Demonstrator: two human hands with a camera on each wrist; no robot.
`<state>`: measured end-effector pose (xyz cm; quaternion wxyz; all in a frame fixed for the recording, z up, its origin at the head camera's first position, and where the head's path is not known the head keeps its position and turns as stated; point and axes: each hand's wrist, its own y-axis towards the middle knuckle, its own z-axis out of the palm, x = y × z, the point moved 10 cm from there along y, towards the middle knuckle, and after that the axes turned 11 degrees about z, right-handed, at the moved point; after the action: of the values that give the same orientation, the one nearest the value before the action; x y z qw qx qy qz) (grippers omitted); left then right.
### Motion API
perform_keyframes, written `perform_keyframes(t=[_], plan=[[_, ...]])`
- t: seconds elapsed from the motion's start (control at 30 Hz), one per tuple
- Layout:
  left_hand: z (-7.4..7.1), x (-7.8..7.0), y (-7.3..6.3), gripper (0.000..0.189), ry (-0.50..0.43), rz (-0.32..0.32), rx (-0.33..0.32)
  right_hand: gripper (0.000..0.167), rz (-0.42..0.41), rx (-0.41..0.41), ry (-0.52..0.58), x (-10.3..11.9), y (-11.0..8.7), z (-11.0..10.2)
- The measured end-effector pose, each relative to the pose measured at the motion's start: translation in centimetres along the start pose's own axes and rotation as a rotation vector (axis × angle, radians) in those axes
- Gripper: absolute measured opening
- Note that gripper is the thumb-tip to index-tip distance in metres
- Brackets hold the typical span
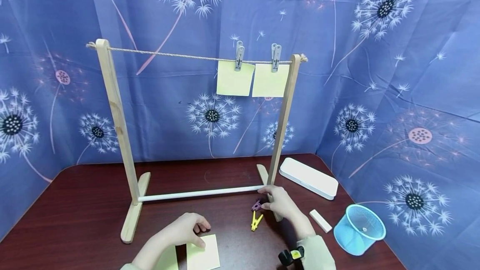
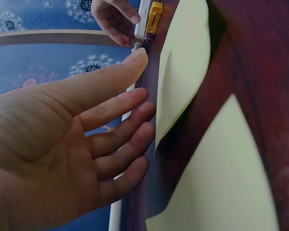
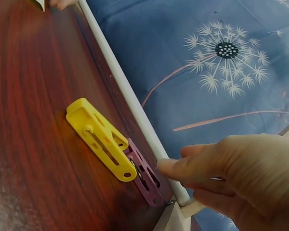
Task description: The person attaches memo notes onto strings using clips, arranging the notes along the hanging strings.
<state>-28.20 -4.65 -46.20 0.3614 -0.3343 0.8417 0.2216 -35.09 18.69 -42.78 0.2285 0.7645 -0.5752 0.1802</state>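
Purple peg (image 1: 256, 206) on counter (image 1: 75, 211) lies just L of R hand (image 1: 282, 204) (nearer one; thumb & fingers apart, nothing held), long axis approx fwd-back, yellow peg (image 1: 255, 223) at its near end, w/ L hand (image 1: 184, 228) loosely spread, empty, by sticky notes (image 1: 203, 256).

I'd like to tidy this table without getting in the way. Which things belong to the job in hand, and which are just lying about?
Seemingly in the job:
- purple clothespin, near the right hand
- yellow clothespin
- table notes, by the left hand
- wooden rack, string, hung notes, grey clips

Apparently just lying about:
- white case
- white block
- blue mesh basket
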Motion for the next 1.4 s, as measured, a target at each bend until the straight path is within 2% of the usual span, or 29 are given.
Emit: perform_keyframes(t=[0.17,0.33,0.43,0.63,1.0,1.4], plan=[[0.4,-0.3,-0.1,0.037,0.056,-0.001,0.011,0.04,-0.014,0.043,-0.044,0.1,-0.1,0.7],[0.6,-0.5,0.0,0.041,0.087,0.019,-0.007,0.039,-0.054,0.056,-0.082,0.5,-0.2,1.2],[0.6,-0.6,0.0,0.043,0.096,0.026,-0.02,0.038,-0.051,0.066,-0.086,0.6,-0.2,1.4],[0.5,-0.4,0.1,0.045,0.121,0.04,-0.036,0.034,-0.062,0.042,-0.116,1.0,-0.1,1.7],[0.5,-1.1,0.1,0.04,0.19,0.078,-0.028,0.021,-0.011,0.002,-0.088,0.4,0.1,2.3],[0.5,-0.6,0.1,0.04,0.201,0.042,-0.034,0.029,0.014,0.026,-0.054,0.0,0.2,2.5]])
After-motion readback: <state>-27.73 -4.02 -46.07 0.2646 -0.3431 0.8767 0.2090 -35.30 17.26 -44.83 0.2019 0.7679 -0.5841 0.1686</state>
